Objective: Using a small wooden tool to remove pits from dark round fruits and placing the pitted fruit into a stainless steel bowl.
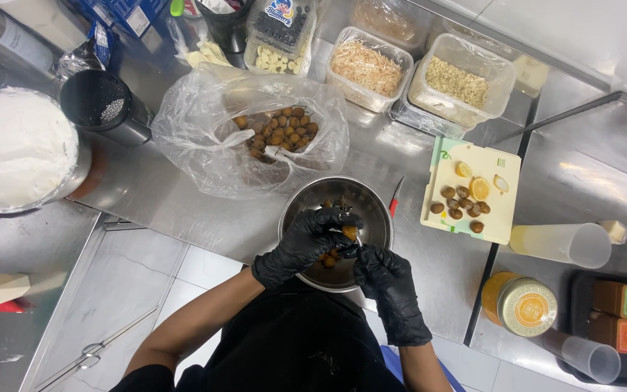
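Note:
Both my hands wear black gloves and work over a steel bowl (371,207) on the steel counter. My left hand (305,243) pinches a small brown round fruit (348,232) above the bowl. My right hand (384,279) meets it from the right and grips the same fruit. A few more brown fruits (328,260) lie in the bowl under my hands. Behind the bowl, a clear plastic bag (205,145) holds a bunch of the same brown fruits (281,132).
A pale cutting board (506,218) to the right carries peeled fruits and lemon pieces. A red-handled knife (395,197) lies beside the bowl. Tubs of shredded and chopped food, a white cream bowl (16,149), a black cup, an orange jar and clear cups stand around.

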